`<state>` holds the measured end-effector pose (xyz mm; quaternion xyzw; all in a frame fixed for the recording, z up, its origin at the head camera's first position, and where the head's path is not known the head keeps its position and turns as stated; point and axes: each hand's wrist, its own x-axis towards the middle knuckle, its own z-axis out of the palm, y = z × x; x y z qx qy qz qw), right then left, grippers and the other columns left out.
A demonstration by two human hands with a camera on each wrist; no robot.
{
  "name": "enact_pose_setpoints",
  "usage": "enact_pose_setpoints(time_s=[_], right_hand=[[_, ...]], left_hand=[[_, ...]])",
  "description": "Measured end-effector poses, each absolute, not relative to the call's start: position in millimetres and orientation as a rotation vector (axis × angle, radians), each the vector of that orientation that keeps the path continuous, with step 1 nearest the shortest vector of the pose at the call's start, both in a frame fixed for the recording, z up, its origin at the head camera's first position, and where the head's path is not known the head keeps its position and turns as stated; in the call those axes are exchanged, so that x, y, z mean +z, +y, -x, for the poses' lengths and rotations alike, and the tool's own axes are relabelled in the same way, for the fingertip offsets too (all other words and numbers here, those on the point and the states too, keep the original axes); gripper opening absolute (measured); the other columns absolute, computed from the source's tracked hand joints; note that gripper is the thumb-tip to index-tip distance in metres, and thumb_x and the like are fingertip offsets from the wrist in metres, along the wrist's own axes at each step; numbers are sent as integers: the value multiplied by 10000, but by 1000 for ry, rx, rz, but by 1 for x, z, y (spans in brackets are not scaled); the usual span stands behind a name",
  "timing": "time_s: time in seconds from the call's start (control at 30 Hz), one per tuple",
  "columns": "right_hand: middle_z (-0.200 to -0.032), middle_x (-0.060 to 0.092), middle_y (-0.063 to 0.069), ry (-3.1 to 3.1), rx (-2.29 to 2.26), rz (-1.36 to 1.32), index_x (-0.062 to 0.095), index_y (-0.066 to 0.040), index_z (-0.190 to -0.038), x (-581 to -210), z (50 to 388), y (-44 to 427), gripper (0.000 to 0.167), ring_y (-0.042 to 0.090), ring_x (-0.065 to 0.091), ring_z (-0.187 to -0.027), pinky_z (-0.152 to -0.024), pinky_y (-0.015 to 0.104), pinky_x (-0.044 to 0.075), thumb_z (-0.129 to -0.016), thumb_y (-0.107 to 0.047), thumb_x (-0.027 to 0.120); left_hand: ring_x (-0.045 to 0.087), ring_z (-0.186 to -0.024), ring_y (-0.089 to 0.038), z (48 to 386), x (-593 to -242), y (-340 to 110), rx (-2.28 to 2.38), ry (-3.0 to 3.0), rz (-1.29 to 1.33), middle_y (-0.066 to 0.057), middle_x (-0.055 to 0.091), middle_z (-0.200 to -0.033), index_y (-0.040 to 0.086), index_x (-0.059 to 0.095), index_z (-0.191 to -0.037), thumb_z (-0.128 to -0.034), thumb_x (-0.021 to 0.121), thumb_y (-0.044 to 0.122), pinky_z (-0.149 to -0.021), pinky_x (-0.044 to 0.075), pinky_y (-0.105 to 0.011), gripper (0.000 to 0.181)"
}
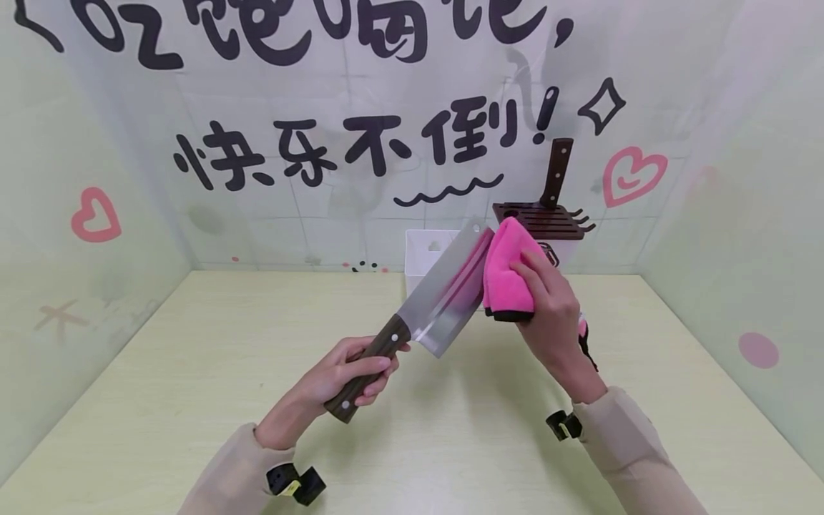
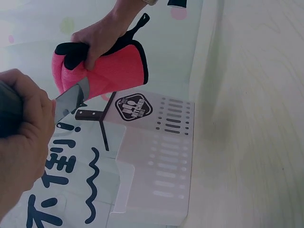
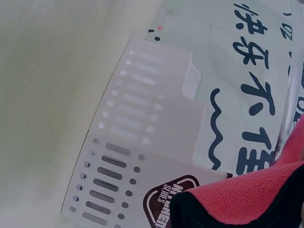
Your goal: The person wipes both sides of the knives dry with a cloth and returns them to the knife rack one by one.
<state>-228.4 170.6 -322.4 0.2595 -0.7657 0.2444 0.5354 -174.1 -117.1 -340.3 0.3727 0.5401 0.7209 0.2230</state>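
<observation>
In the head view the left hand (image 1: 350, 375) grips the dark wooden handle of a cleaver (image 1: 444, 286), its wide blade tilted up to the right. The right hand (image 1: 550, 315) holds a folded pink cloth (image 1: 508, 268) with black trim against the blade's right edge, near the upper end. In the left wrist view the left hand (image 2: 26, 137) is curled round the handle, and the cloth (image 2: 114, 71) hangs from the right hand (image 2: 102, 40) by the blade (image 2: 71, 102). The right wrist view shows the cloth (image 3: 242, 194); the right hand's fingers are mostly out of that frame.
Behind the cleaver and cloth, a white slotted knife holder (image 1: 421, 250) stands at the table's back edge. Its dark slotted top (image 1: 537, 220) holds another knife, brown handle (image 1: 558, 172) up. Printed walls border the pale wooden table (image 1: 257, 343) at the back and sides.
</observation>
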Motion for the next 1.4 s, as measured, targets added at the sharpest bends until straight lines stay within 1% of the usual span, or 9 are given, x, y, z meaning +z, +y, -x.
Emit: enact_pose_setpoints(time_s=[0.1, 0.27, 0.4, 0.5, 0.7, 0.77, 0.97, 1.13, 1.4], right_hand=[[-1105, 575, 191, -1853, 532, -651, 620, 22, -993, -325, 229, 170, 433, 360, 534, -1017, -872, 486, 427, -590, 40, 776], [-1114, 566, 207, -1903, 438, -717, 622, 21, -992, -324, 227, 167, 478, 344, 504, -1071, -937, 499, 364, -558, -20, 818], [-1108, 566, 220, -1912, 383, -779, 627, 19, -981, -325, 224, 162, 488, 353, 502, -1074, -952, 512, 337, -542, -45, 832], [-1115, 558, 228, -1905, 377, -815, 633, 9, -958, -327, 222, 157, 454, 360, 503, -1070, -934, 522, 350, -551, -54, 825], [-1227, 466, 259, -1925, 491, -878, 627, -19, -891, -326, 220, 150, 409, 405, 431, -1143, -894, 539, 383, -534, -36, 826], [-1240, 453, 264, -1937, 491, -895, 624, -24, -882, -324, 218, 149, 405, 412, 421, -1152, -892, 537, 388, -530, -34, 825], [-1202, 490, 257, -1943, 417, -942, 627, -43, -880, -323, 212, 145, 401, 415, 448, -1125, -878, 547, 394, -529, -49, 821], [-1178, 518, 246, -1943, 385, -991, 623, -40, -887, -325, 209, 141, 408, 394, 475, -1115, -865, 519, 419, -529, -51, 818], [-1173, 540, 215, -1957, 318, -1024, 636, -40, -897, -325, 200, 133, 448, 364, 499, -1100, -855, 477, 442, -515, -118, 857]], left_hand=[[445, -524, -43, 174, -340, -116, 1990, 1496, -1024, 8, 482, -743, -58, 441, -1164, -924, 386, 31, -439, 392, -160, 261], [445, -530, -45, 174, -340, -115, 1991, 1500, -1016, -1, 481, -763, -68, 434, -1168, -926, 390, 34, -439, 398, -157, 266], [444, -531, -48, 174, -341, -115, 1991, 1520, -1003, -3, 478, -760, -83, 422, -1166, -926, 396, 37, -440, 399, -159, 270], [445, -525, -46, 174, -342, -115, 1991, 1540, -986, -2, 475, -747, -96, 417, -1161, -921, 402, 35, -439, 395, -160, 274], [445, -509, -42, 175, -343, -115, 1978, 1576, -958, 3, 472, -718, -141, 393, -1157, -917, 413, 35, -439, 391, -158, 298], [443, -509, -46, 175, -343, -116, 1975, 1582, -950, 0, 473, -722, -148, 387, -1158, -920, 416, 39, -443, 393, -159, 305], [440, -507, -55, 174, -342, -116, 1964, 1615, -921, -7, 474, -714, -160, 382, -1153, -920, 435, 60, -447, 396, -162, 325], [439, -496, -55, 174, -341, -115, 1951, 1658, -899, -2, 473, -680, -180, 372, -1149, -918, 449, 73, -445, 396, -165, 351], [450, -500, -56, 177, -340, -113, 1964, 1642, -935, -11, 486, -722, -179, 372, -1150, -923, 446, 70, -449, 413, -168, 345]])
